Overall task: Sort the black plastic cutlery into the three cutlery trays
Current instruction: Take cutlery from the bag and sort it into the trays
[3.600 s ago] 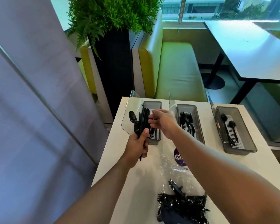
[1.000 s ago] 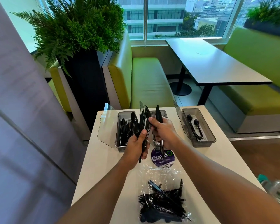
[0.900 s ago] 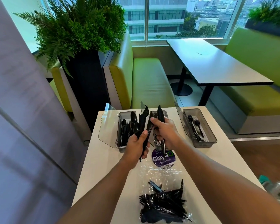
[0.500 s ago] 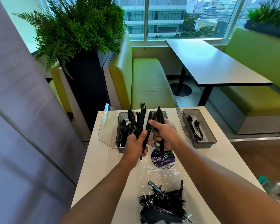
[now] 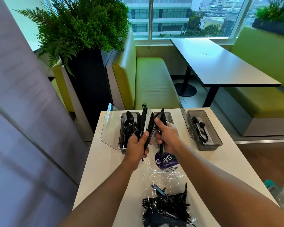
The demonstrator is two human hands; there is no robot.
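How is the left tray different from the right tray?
The left tray looks crowded with black cutlery, while the right tray holds only a few pieces. The right tray's white slotted insert shows plainly; none shows in the left tray. The left hand partly hides the left tray; the right tray stands in full view. Both are grey with open clear lids.

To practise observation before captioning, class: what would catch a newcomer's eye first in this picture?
At the centre, the left hand grips a fanned bundle of black cutlery while the right hand holds a single piece beside it. Behind them cutlery trays line the table's far edge; a clear bag of unsorted cutlery lies at the near edge.
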